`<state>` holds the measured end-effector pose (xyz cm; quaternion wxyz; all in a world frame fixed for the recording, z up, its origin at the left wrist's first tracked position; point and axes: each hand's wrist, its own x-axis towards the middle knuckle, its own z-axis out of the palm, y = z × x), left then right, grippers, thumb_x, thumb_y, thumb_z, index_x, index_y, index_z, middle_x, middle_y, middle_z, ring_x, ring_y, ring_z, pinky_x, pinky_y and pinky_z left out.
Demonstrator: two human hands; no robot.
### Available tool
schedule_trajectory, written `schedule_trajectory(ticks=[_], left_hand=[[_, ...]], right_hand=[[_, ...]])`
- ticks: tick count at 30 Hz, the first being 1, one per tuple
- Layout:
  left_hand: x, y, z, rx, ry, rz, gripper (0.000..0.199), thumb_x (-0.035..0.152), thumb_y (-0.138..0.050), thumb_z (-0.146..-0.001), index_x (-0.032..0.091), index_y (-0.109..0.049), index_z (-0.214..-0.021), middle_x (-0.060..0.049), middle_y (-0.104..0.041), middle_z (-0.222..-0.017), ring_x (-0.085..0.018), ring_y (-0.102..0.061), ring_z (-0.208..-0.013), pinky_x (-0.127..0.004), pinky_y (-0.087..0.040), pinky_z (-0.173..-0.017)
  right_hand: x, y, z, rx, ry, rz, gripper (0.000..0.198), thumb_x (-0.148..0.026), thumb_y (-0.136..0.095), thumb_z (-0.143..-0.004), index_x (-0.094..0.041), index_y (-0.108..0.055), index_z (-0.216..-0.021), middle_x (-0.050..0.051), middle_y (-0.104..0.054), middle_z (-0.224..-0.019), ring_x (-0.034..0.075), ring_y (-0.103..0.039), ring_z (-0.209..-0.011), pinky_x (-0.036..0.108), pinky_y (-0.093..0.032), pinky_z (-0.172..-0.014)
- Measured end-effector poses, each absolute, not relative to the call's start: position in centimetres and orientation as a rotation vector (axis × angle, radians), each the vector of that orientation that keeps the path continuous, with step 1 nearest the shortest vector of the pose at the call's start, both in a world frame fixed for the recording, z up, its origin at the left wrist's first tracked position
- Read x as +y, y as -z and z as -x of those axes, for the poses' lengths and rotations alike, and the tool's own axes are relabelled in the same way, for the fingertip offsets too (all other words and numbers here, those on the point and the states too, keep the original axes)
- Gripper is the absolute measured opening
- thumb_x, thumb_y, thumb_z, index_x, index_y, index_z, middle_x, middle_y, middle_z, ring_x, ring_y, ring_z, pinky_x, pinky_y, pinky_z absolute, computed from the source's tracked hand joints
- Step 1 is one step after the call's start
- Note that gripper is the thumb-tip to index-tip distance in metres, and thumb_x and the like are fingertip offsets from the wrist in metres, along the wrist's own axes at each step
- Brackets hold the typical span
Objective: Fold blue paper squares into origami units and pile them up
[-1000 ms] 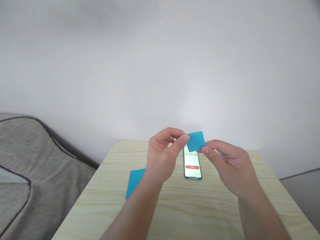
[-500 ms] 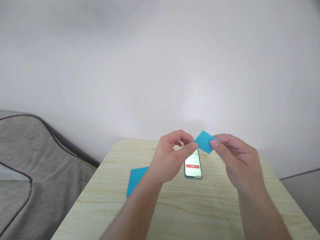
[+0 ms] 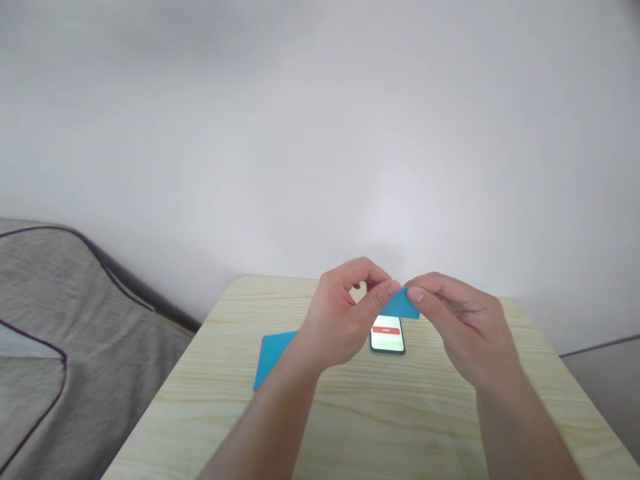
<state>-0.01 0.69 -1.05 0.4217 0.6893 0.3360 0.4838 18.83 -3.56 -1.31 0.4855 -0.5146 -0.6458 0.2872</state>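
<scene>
A small folded piece of blue paper (image 3: 401, 305) is held up above the table, in front of the phone. My left hand (image 3: 345, 313) pinches its upper left edge between thumb and forefinger. Close beside it, my right hand (image 3: 463, 327) pinches the upper right edge, thumb toward me. The paper hangs below both thumbs with its lower edge nearly level. Behind it a phone (image 3: 387, 341) lies on the table, lit screen up with a red bar; the paper and left hand cover its upper part. More blue paper (image 3: 273, 357) with a reddish edge lies flat, partly hidden by my left forearm.
The pale wood-grained table (image 3: 390, 420) stands against a white wall (image 3: 320, 133). A grey fabric-covered piece with dark piping (image 3: 110, 373) stands at the table's left. To the right is a grey surface with a dark line (image 3: 605, 373).
The small paper has turned from a diamond pose to a level strip hanging below the fingers. My right hand has moved left, closer to my left hand, which now grips the paper's upper edge.
</scene>
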Motion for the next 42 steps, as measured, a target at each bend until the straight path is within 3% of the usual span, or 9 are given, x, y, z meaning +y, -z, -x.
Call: schedule_trajectory(ticks=[8, 11, 15, 19, 25, 30, 39, 42], left_hand=[[0.7, 1.6, -0.4, 0.79, -1.211, -1.576, 0.027, 0.04, -0.07, -0.094, 0.018, -0.07, -0.078, 0.001, -0.065, -0.075, -0.012, -0.054, -0.076, -0.027, -0.044, -0.076], [0.7, 1.6, -0.3, 0.696, -1.188, -1.496, 0.022, 0.039, -0.064, -0.098, 0.021, -0.076, -0.097, -0.001, -0.069, -0.084, -0.014, -0.059, -0.083, -0.028, -0.047, -0.078], [0.5, 1.6, -0.1, 0.634, -1.186, -1.542, 0.026, 0.025, -0.067, -0.095, 0.026, -0.073, -0.12, -0.001, -0.07, -0.092, -0.015, -0.062, -0.09, -0.029, -0.048, -0.084], [0.3, 1.6, -0.3, 0.624, -1.224, -1.586, 0.027, 0.012, -0.066, -0.09, 0.024, -0.074, -0.113, -0.001, -0.071, -0.096, -0.015, -0.062, -0.093, -0.029, -0.048, -0.087], [0.2, 1.6, -0.5, 0.66, -1.26, -1.647, 0.027, 0.008, -0.065, -0.088, 0.025, -0.074, -0.107, 0.0, -0.072, -0.098, -0.014, -0.062, -0.093, -0.031, -0.048, -0.091], [0.4, 1.5, -0.6, 0.791, -1.305, -1.791, 0.027, 0.003, -0.062, -0.083, 0.023, -0.074, -0.098, 0.001, -0.072, -0.092, -0.014, -0.061, -0.088, -0.029, -0.048, -0.085], [0.8, 2.1, -0.8, 0.936, -1.481, -1.933, 0.008, 0.015, -0.068, -0.089, 0.021, -0.072, -0.094, 0.0, -0.071, -0.087, -0.014, -0.062, -0.083, -0.029, -0.05, -0.08], [0.7, 2.2, -1.0, 1.007, -1.548, -1.933, 0.004, 0.019, -0.067, -0.09, 0.021, -0.07, -0.093, 0.0, -0.07, -0.086, -0.014, -0.061, -0.081, -0.03, -0.05, -0.079]], right_hand=[[-3.3, 1.3, -19.0, -1.497, -0.777, 1.251, 0.026, -0.044, -0.065, -0.097, -0.023, -0.073, -0.085, 0.0, -0.065, -0.08, 0.016, -0.054, -0.077, 0.03, -0.04, -0.069], [-2.8, 1.9, -19.5, -1.345, -0.901, 1.164, 0.03, -0.045, -0.067, -0.096, -0.022, -0.069, -0.077, 0.0, -0.058, -0.073, 0.015, -0.049, -0.073, 0.03, -0.039, -0.067], [-2.1, 2.6, -20.0, -1.193, -1.056, 1.133, 0.032, -0.046, -0.07, -0.093, -0.02, -0.066, -0.073, -0.001, -0.052, -0.069, 0.015, -0.045, -0.07, 0.03, -0.037, -0.065], [-1.9, 2.4, -19.8, -1.105, -1.209, 1.077, 0.032, -0.044, -0.071, -0.092, -0.019, -0.067, -0.073, -0.001, -0.052, -0.069, 0.014, -0.045, -0.068, 0.028, -0.039, -0.063], [-1.8, 2.3, -19.2, -1.046, -1.311, 1.035, 0.033, -0.046, -0.068, -0.094, -0.018, -0.07, -0.076, 0.0, -0.055, -0.068, 0.015, -0.051, -0.066, 0.03, -0.047, -0.063], [-1.9, 2.3, -18.9, -1.178, -1.194, 1.157, 0.035, -0.049, -0.067, -0.094, -0.019, -0.071, -0.077, 0.001, -0.06, -0.073, 0.015, -0.056, -0.072, 0.029, -0.053, -0.068], [-1.5, 2.7, -19.2, -1.126, -1.156, 1.127, 0.047, -0.062, -0.059, -0.094, -0.019, -0.077, -0.089, 0.008, -0.07, -0.087, 0.024, -0.067, -0.086, 0.035, -0.063, -0.064], [-1.7, 2.4, -19.0, -1.146, -1.187, 1.097, 0.036, -0.056, -0.065, -0.093, -0.021, -0.074, -0.094, 0.007, -0.072, -0.095, 0.023, -0.069, -0.085, 0.035, -0.064, -0.065]])
